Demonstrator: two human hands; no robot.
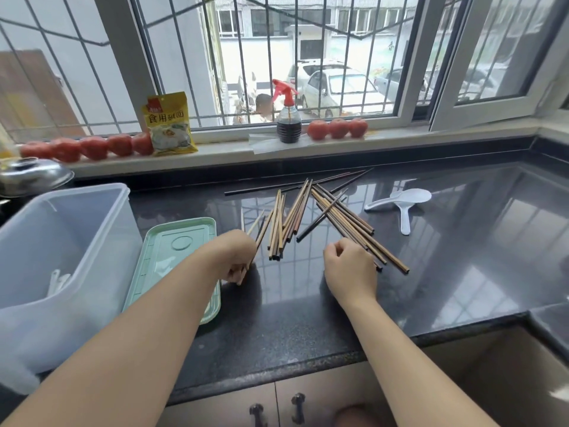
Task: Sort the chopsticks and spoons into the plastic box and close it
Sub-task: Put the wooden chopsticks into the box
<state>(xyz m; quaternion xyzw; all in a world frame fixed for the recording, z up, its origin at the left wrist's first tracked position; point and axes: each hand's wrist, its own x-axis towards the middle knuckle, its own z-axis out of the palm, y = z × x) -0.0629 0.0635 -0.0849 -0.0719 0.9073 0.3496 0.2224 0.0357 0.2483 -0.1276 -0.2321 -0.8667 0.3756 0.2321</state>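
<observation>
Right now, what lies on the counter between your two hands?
In the head view, a bundle of brown chopsticks lies between the left hand and the right hand; nearer you, only bare dark counter.

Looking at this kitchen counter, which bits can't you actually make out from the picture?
Head view only:
- The left hand: its fingers curl under, so how many chopsticks it grips is hidden.
- The right hand: its own back hides its fingertips.
- The plastic box: cloudy walls blur the white items inside.
- The pot lid: cut off by the left edge.

Barred window (pixel 277 57) above a glossy dark stone counter (pixel 431 257).
</observation>
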